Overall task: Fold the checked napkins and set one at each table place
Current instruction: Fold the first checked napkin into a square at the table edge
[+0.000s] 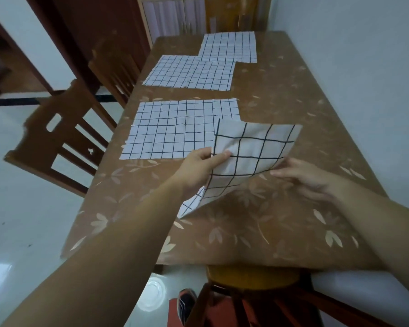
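Cloth napkin (253, 147) hung over the table (293, 232), pinched only by the left hand (198, 166); right hand (309, 182) lay slack, so the fold might skew.

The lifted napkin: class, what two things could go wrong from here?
1. Only the left hand pinches the lifted napkin; the right hand seems just to touch its edge, so it could slip and fold crooked.
2. Its far corner overlaps the nearest flat napkin in view, so it may drag that askew.
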A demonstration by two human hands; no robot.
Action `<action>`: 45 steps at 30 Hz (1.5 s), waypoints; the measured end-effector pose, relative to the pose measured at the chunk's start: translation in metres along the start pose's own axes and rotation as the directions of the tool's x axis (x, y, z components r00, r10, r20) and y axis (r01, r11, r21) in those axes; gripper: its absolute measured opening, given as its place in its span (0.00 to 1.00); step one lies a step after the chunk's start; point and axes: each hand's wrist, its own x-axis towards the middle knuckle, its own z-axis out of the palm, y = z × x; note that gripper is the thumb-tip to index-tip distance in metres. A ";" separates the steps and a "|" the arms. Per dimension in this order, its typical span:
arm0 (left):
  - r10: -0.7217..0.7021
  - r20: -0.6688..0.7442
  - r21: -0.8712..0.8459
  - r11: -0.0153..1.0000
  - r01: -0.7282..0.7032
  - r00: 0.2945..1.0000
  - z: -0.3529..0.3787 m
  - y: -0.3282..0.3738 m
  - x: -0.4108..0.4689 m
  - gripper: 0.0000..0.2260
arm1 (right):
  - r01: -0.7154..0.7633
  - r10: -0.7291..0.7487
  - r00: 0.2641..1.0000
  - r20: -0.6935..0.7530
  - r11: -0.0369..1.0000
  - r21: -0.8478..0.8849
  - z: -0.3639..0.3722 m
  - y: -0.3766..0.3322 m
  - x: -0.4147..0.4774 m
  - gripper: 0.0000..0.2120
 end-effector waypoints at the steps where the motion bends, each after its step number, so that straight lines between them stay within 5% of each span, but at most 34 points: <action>1: -0.028 0.010 -0.065 0.998 0.028 1.000 -0.006 0.000 0.000 0.11 | -0.010 0.009 1.000 0.023 1.000 0.013 0.008 0.000 0.002 0.12; 4: -0.068 -0.031 -0.248 0.967 0.058 0.997 -0.023 0.003 -0.008 0.10 | 0.004 -0.004 1.000 -0.021 1.000 0.013 0.034 -0.004 0.009 0.01; 6: -0.083 -0.087 -0.296 0.954 0.054 0.993 -0.037 -0.001 -0.011 0.14 | 0.028 -0.027 0.999 -0.028 0.999 0.030 0.049 -0.009 0.016 0.03; 10: -0.164 -0.121 -0.110 0.982 0.151 0.979 -0.060 -0.012 -0.019 0.30 | 0.083 -0.073 0.995 -0.073 0.987 0.137 0.070 -0.025 0.026 0.09; 15: -0.175 -0.095 0.207 0.959 0.192 0.980 -0.071 -0.031 -0.026 0.12 | 0.096 -0.064 0.977 -0.205 0.984 0.149 0.077 -0.037 0.040 0.12; 20: -0.151 -0.209 -0.032 0.989 0.147 0.966 -0.069 -0.028 -0.023 0.26 | -0.079 0.078 0.997 -0.013 0.976 -0.202 0.074 -0.019 0.035 0.16; 22: -0.151 -0.254 -0.093 0.987 0.132 0.955 -0.067 -0.026 -0.021 0.23 | -0.122 0.130 0.992 0.008 0.952 -0.281 0.072 -0.008 0.034 0.25; 25: -0.129 -0.294 -0.071 0.991 0.113 0.947 -0.067 -0.021 -0.015 0.11 | -0.047 0.002 0.989 -0.149 0.954 -0.298 0.074 -0.004 0.035 0.38; 27: -0.149 -0.315 0.009 0.987 0.160 0.937 -0.065 -0.014 -0.013 0.10 | 0.026 -0.085 0.970 -0.229 0.969 -0.247 0.074 -0.009 0.034 0.37; 29: -0.167 -0.322 0.066 0.978 0.198 0.932 -0.067 -0.011 -0.008 0.28 | 0.094 -0.158 0.955 -0.251 0.964 -0.250 0.075 -0.014 0.032 0.30; 32: -0.091 -0.340 0.185 0.969 0.162 0.936 -0.068 -0.005 -0.006 0.36 | 0.180 -0.279 0.921 -0.272 0.923 -0.340 0.073 -0.022 0.025 0.13; 37: 0.153 -0.318 0.519 0.854 0.037 0.936 -0.062 0.007 -0.006 0.23 | 0.226 -0.451 0.833 -0.320 0.806 -0.547 0.071 -0.032 0.016 0.09; 41: 0.273 -0.304 0.623 0.782 -0.027 0.913 -0.058 0.014 -0.003 0.15 | 0.244 -0.555 0.757 -0.345 0.730 -0.639 0.071 -0.040 0.009 0.09; 45: 0.312 -0.293 0.604 0.793 -0.077 0.904 -0.056 0.026 -0.003 0.12 | 0.243 -0.340 0.839 -0.424 0.933 -0.266 0.065 -0.049 0.015 0.12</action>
